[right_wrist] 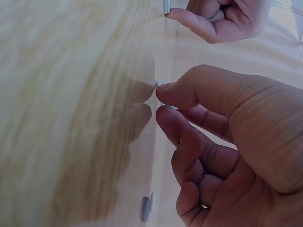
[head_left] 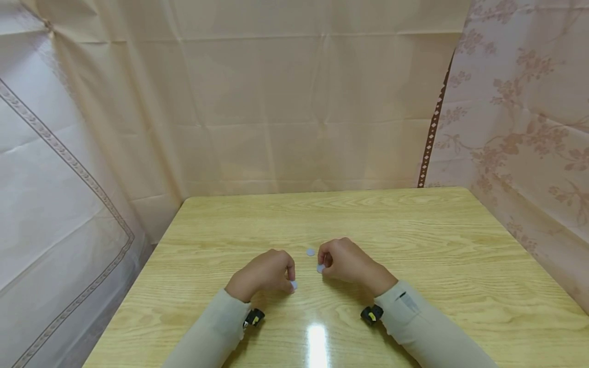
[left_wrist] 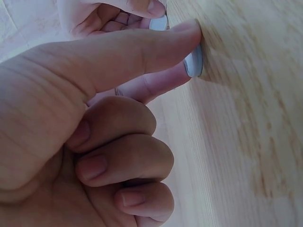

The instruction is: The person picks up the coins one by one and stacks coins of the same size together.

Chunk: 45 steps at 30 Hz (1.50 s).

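Observation:
Between thumb and index finger, my left hand (head_left: 266, 273) pinches a small round pale grey-blue disc (head_left: 294, 284) close to the tabletop. In the left wrist view that disc (left_wrist: 193, 62) stands on edge, perhaps doubled; the other fingers curl into the palm. My right hand (head_left: 347, 260) pinches a similar disc (head_left: 320, 268) low over the table, slightly farther from me. Fingertips hide most of it in the right wrist view. Another pale disc (head_left: 310, 252) lies on the table just beyond and left of the right hand; whether it is single or stacked I cannot tell.
Everything lies on a glossy wood-grain table (head_left: 221, 220) with a bright light reflection near its front. A beige cloth (head_left: 294, 102) hangs behind it, and patterned cloths flank both sides. Each wrist carries a small black camera (head_left: 254, 317).

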Tool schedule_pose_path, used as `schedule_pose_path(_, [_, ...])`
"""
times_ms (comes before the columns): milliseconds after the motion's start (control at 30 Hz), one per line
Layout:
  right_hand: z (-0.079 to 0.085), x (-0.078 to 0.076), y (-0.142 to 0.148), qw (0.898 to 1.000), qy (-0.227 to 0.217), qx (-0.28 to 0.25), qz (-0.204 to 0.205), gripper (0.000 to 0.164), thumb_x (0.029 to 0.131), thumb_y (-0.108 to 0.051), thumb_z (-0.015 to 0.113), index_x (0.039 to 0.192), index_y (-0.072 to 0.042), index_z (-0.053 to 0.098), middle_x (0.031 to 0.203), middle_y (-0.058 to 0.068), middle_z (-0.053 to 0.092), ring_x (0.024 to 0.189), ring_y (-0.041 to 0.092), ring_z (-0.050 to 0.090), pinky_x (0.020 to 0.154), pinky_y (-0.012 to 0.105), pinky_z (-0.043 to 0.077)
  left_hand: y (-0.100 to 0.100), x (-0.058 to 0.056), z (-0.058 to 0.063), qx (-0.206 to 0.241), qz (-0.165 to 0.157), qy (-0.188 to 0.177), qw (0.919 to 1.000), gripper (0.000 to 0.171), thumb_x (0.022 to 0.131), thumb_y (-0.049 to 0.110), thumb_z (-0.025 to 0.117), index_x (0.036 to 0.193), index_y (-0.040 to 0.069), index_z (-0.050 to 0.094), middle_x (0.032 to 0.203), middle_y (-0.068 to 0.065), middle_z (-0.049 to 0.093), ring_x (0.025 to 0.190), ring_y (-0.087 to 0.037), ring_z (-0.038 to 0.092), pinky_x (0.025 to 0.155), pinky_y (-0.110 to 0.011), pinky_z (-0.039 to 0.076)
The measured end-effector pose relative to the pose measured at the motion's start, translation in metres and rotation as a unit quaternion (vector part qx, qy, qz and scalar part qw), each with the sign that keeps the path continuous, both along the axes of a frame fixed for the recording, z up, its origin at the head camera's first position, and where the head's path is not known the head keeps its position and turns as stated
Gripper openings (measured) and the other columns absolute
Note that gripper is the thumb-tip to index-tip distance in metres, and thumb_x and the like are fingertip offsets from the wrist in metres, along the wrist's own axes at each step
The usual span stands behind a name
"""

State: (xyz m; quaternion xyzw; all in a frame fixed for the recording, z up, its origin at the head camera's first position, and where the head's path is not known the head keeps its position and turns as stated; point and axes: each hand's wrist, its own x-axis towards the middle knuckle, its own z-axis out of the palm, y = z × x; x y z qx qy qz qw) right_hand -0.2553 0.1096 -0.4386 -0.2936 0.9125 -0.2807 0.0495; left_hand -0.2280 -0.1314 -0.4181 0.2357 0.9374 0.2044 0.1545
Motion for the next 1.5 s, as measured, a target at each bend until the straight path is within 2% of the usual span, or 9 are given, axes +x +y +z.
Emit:
schedule_pose_path(467, [0.0021,0.0016,0.0002,1.000,0.009,0.000,0.021,0.011,0.085,-0.005,0.077,0.088,-0.015,0.074,0.074,-0.010,0.061,0.066,0.007,0.053,0.063,0.024,0.047,-0.0001,-0.0002,0.0003,0.003,0.001,-0.005,1.0000,0.021,0.081,0.019,0.089,0.076,0.022,0.069,0.079,0.011,0.064,0.068,-0.010,0.054,0.062,-0.028,0.048])
schedule_pose_path(900, [0.0083,0.0054,-0.0018,0.996,0.058,0.062,0.000,0.013,0.081,-0.006,0.077,0.093,-0.012,0.079,0.082,-0.009,0.070,0.071,0.004,0.057,0.069,0.026,0.053,-0.0001,-0.0005,-0.0010,0.004,0.006,-0.007,1.0000,0.020,0.081,0.019,0.088,0.076,0.022,0.069,0.080,0.011,0.064,0.069,-0.010,0.055,0.063,-0.029,0.048])
schedule_pose_path(1167, [0.0098,0.0054,-0.0022,0.997,0.047,0.062,-0.001,0.014,0.082,-0.005,0.076,0.094,-0.011,0.080,0.084,-0.006,0.073,0.070,0.004,0.058,0.067,0.026,0.053,-0.0006,0.0008,0.0000,0.007,0.011,-0.014,0.9998,0.020,0.081,0.018,0.088,0.076,0.021,0.069,0.080,0.011,0.065,0.070,-0.010,0.057,0.064,-0.030,0.049])
schedule_pose_path(1500, [0.0082,0.0046,-0.0011,0.998,0.025,0.053,0.012,0.006,0.085,-0.007,0.081,0.090,-0.009,0.082,0.090,0.000,0.078,0.081,0.008,0.070,0.072,0.028,0.059,-0.0010,0.0009,-0.0001,0.016,0.006,-0.015,0.9997,0.020,0.082,0.016,0.087,0.076,0.021,0.069,0.078,0.010,0.064,0.067,-0.011,0.055,0.061,-0.029,0.049])
